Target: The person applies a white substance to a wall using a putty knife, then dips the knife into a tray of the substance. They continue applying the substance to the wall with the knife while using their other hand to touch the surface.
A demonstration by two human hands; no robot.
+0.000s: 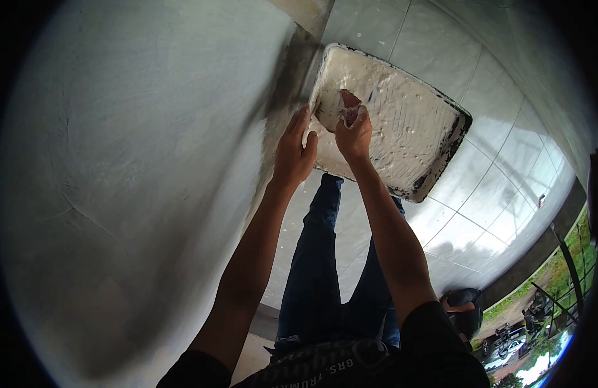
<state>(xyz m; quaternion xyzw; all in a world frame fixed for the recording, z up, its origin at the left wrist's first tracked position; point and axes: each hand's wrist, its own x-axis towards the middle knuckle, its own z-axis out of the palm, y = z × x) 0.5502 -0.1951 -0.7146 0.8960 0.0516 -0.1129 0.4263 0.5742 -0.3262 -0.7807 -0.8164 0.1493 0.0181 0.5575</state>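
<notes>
A wide, shallow tray (402, 84) with a dark, paste-smeared rim holds a lumpy layer of off-white paste (412, 126). Over its left part, my right hand (354, 134) is closed around a reddish-brown hand tool (350, 100) coated with the same paste; its lower end is hidden by the hand and the paste. My left hand (295, 150) lies at the tray's left edge, close to the wall. Its fingers are stretched out, the thumb stands apart, and no object shows in it.
A grey plastered wall (130, 168) rises along the left side. Pale floor tiles (493, 136) extend beyond the tray, and my legs (315, 258) stand just below it. Lower right, another person (464, 310) is partly visible near a dark floor border, with grass and parked vehicles outside.
</notes>
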